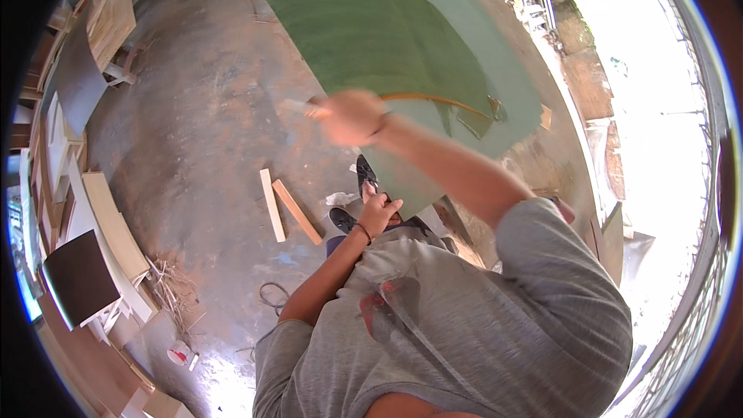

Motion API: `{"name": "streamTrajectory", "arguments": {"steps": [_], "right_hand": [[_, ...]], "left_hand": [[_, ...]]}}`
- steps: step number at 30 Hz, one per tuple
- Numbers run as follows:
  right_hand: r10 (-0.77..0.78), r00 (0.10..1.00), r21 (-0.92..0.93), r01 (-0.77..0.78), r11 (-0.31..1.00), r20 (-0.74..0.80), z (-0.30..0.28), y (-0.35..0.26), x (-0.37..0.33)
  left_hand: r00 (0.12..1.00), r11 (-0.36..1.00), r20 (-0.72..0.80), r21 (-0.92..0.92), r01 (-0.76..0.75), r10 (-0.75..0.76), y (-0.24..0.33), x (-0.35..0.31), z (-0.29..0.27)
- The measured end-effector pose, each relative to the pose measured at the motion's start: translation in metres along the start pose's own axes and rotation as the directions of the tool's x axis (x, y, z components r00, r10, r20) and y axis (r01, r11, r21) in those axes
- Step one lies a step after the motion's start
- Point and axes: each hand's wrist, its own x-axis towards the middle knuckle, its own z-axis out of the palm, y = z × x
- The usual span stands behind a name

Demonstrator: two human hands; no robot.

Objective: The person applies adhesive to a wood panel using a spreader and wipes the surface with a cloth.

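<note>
A large green board (433,39) stretches away in front of me, its surface darker and wet-looking in a broad band. Over its left edge my right hand (352,118) is blurred by motion, closed on a pale flat piece (298,107) whose kind I cannot make out. A thin amber curved strand (433,99) runs across the board from near that hand to a small wet patch (496,109). My left hand (378,214) is at the board's near corner, thumb over the edge and fingers curled; its grip is partly hidden.
Two wooden strips (272,205) lie on the concrete floor (201,108) left of my feet. Boards and panels (81,279) are stacked along the left side, beside loose straw-like scraps (174,290). A cord (272,294) lies by my left arm. Metal railing is at far right.
</note>
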Motion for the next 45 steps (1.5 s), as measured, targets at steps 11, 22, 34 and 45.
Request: {"name": "streamTrajectory", "arguments": {"steps": [11, 22, 34, 45], "right_hand": [[0.451, 0.888, -0.194, -0.459, 0.867, -0.087, -0.005, 0.167, -0.084], [-0.161, 0.984, -0.127, 0.150, 0.981, -0.081, 0.029, 0.020, -0.077], [0.088, 0.995, -0.297, -0.073, 0.952, 0.037, 0.051, 0.072, -0.102], [0.065, 0.998, -0.239, -0.065, 0.969, -0.008, -0.040, 0.101, -0.156]], "left_hand": [[0.998, 0.999, 0.046, -0.014, -0.035, 0.036, -0.001, -0.012, 0.015], [0.999, 0.992, -0.023, -0.113, -0.048, 0.046, -0.014, -0.017, 0.020], [0.996, 0.962, -0.068, -0.263, -0.075, 0.059, -0.026, -0.021, 0.032], [0.978, 0.930, -0.167, -0.322, -0.176, 0.128, -0.029, -0.017, 0.056]]}}
